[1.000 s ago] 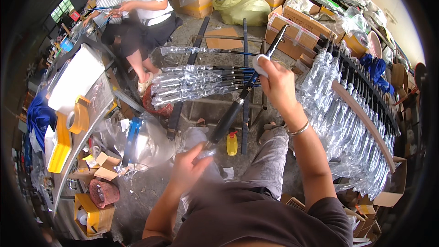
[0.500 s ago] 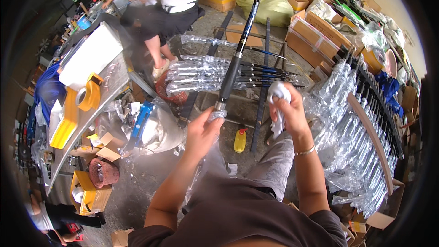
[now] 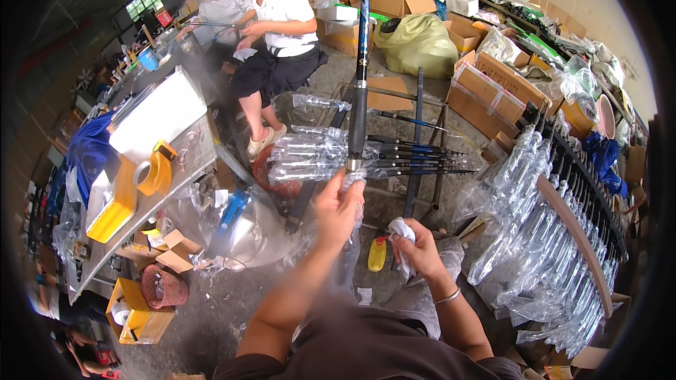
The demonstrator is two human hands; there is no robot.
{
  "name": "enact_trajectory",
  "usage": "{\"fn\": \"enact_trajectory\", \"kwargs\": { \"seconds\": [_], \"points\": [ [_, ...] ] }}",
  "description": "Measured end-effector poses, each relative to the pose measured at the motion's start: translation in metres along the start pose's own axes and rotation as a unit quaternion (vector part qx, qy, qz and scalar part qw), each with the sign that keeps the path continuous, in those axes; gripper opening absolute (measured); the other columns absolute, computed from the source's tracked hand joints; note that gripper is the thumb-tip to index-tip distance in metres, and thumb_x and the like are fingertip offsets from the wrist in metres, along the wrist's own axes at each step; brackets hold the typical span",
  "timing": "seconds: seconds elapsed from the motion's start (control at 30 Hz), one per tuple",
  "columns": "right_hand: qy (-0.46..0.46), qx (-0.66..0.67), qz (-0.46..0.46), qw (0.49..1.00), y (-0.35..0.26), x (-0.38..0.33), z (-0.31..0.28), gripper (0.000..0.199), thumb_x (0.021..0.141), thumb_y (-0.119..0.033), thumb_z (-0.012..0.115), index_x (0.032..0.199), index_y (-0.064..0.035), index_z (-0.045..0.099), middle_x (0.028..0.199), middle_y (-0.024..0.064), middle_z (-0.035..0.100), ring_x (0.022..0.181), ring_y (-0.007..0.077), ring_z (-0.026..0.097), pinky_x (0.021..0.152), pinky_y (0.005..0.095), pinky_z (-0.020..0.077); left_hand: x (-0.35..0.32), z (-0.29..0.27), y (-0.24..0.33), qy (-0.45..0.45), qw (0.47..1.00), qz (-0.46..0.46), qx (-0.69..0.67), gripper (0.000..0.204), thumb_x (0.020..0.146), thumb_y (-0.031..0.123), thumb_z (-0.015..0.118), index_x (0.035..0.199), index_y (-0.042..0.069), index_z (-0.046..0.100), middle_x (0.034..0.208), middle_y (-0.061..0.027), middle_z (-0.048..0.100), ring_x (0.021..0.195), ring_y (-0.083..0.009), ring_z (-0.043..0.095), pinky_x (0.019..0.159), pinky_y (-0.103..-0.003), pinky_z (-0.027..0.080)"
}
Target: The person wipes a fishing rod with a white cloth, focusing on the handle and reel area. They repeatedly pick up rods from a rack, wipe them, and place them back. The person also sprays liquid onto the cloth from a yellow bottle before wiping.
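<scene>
Your left hand (image 3: 339, 204) is closed around the lower end of a long black fishing rod with a silver metal ring (image 3: 358, 77), which stands almost upright and reaches to the top edge of the view; the fingers wrap the part just below the ring, where a clear plastic sleeve hangs down over your wrist. Your right hand (image 3: 415, 253) is lower and to the right, apart from the rod, and its fingers are folded tight on one small crumpled white cloth (image 3: 403, 232). Behind the rod, a bundle of black rods in clear plastic bags (image 3: 331, 155) lies across a dark metal stand; I cannot count them exactly. On your right a long wooden rack (image 3: 574, 232) holds many more bagged rods in a row. On your left, a yellow plastic tray (image 3: 116, 207) sits on the metal table (image 3: 193, 158) beside one yellow tape dispenser (image 3: 153, 172). Two people sit beyond the table.
</scene>
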State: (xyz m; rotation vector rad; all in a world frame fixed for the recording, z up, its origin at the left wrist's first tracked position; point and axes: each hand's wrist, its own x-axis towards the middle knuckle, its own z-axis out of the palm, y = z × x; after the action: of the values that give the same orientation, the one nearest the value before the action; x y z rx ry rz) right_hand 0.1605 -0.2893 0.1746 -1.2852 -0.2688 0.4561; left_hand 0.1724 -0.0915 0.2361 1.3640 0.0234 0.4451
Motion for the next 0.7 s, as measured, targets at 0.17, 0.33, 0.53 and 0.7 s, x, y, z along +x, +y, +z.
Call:
{"fn": "enact_trajectory", "kwargs": {
  "seconds": [0.17, 0.33, 0.53, 0.7],
  "points": [
    [0.07, -0.044, -0.026, 0.996, 0.021, -0.005, 0.021, 0.046, 0.081, -0.01, 0.08, 0.119, -0.0032, 0.055, 0.089, -0.0009, 0.061, 0.076, 0.0066, 0.058, 0.064, 0.0251, 0.0504, -0.001, 0.027, -0.002, 0.016, 0.984, 0.099, 0.145, 0.045, 0.1, 0.012, 0.054, 0.142, -0.001, 0.042, 0.099, -0.0023, 0.059, 0.083, -0.0084, 0.053, 0.072, -0.023, 0.044],
    [0.118, -0.251, -0.128, 0.952, 0.019, 0.001, 0.027, 0.061, 0.075, -0.017, 0.086, 0.122, 0.0011, 0.051, 0.097, 0.0125, 0.068, 0.086, 0.017, 0.065, 0.077, 0.0326, 0.0526, -0.004, 0.051, -0.006, -0.013, 0.968, 0.145, 0.203, 0.063, 0.096, 0.003, 0.05, 0.15, -0.006, 0.021, 0.146, -0.0208, 0.04, 0.131, -0.028, 0.043, 0.11, -0.035, 0.032],
    [0.086, -0.261, -0.114, 0.955, 0.006, -0.003, 0.019, 0.055, 0.078, -0.011, 0.08, 0.123, 0.0013, 0.051, 0.1, 0.0165, 0.068, 0.089, 0.0206, 0.066, 0.078, 0.0343, 0.0521, -0.008, 0.06, -0.006, -0.03, 0.968, 0.134, 0.208, 0.067, 0.094, 0.002, 0.054, 0.151, -0.005, 0.02, 0.145, -0.0208, 0.041, 0.131, -0.0273, 0.043, 0.109, -0.035, 0.033],
    [0.068, -0.238, -0.122, 0.961, 0.005, -0.01, 0.01, 0.053, 0.078, -0.011, 0.079, 0.122, 0.001, 0.051, 0.099, 0.0172, 0.067, 0.088, 0.0223, 0.066, 0.078, 0.0347, 0.0518, -0.005, 0.061, -0.013, -0.055, 0.976, 0.103, 0.183, 0.066, 0.095, 0.008, 0.057, 0.15, -0.005, 0.023, 0.138, -0.0185, 0.048, 0.121, -0.0246, 0.051, 0.103, -0.034, 0.039]
  ]
}}
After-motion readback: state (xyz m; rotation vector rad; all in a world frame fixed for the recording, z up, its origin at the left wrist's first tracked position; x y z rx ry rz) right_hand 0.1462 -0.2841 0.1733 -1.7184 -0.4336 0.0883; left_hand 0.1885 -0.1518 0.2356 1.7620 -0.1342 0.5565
